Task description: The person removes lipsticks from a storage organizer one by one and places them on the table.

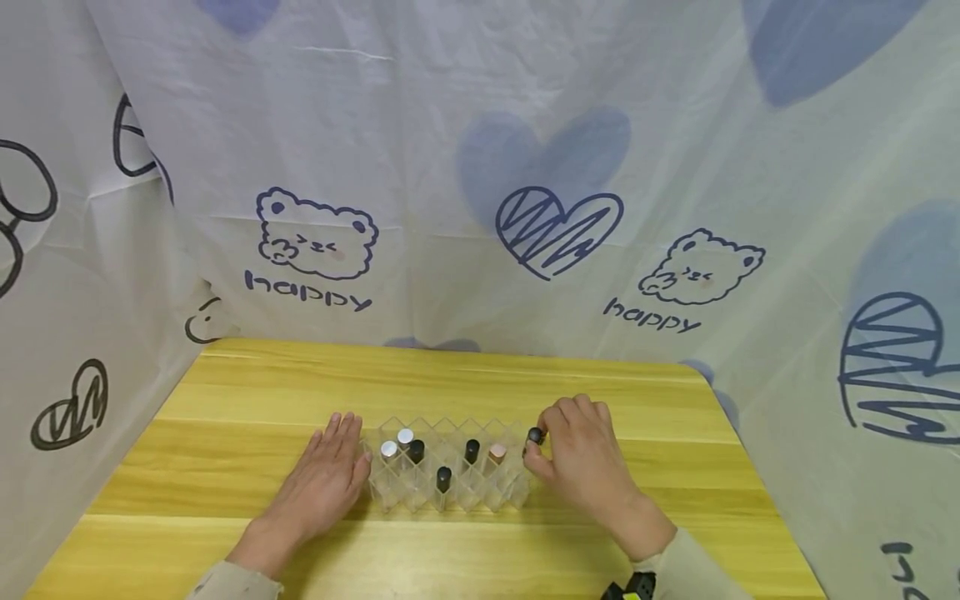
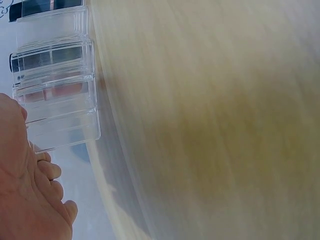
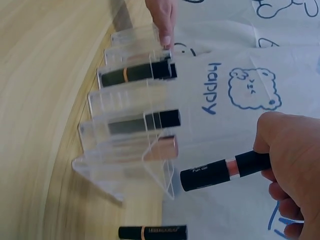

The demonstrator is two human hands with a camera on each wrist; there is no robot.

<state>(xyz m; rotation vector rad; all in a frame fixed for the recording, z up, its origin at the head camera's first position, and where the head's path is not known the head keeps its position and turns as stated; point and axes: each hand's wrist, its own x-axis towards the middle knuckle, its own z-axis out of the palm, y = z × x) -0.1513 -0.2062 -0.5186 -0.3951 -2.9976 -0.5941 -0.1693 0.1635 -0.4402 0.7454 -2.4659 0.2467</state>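
A clear acrylic lipstick holder with diamond-shaped slots stands on the table, holding several lipsticks. Among them are silver-topped lipsticks, black lipsticks and one with a pink cap. My left hand, fingers straight, rests against the holder's left end. Just off the right end, my right hand pinches a black lipstick with a reddish band, tilted and outside the slots. In the right wrist view, another black lipstick with a gold band stands on the table beyond the holder's right end.
The wooden table extends around the holder. White cloth printed with hearts and bear faces hangs along the back and both sides. A dark object with a yellow patch shows by the right sleeve.
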